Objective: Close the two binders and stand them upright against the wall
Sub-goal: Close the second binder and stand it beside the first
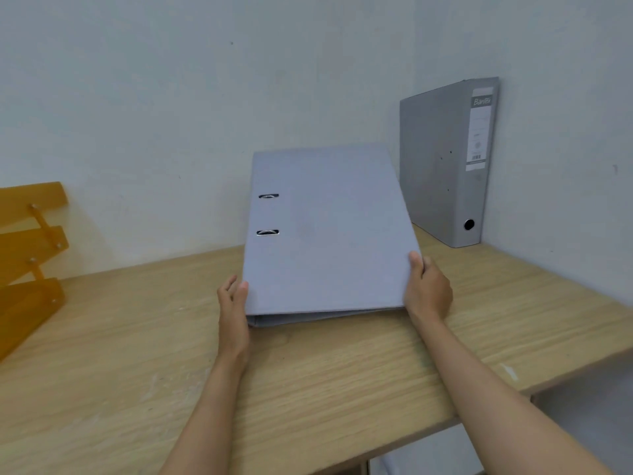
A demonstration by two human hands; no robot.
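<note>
While both hands, left [234, 299], right [426, 289], grip closed binder [325, 231], fingers beneath hidden, orange tray [30, 252] cropped

We face a corner where two plain white walls [171, 97] meet, the second wall [565, 132] closing in on the right. Both are matte and bare apart from a few small dark specks and scuffs. Soft, even light falls across them with no hard shadows. Below us runs a light wooden surface [308, 389] with a fine grain and some pale marks, set into the corner. At its left edge we see an amber plastic stacked tray rack [30, 255] with several tiers. Under the front edge, lower right, something pale shows, too unclear to tell.
</note>
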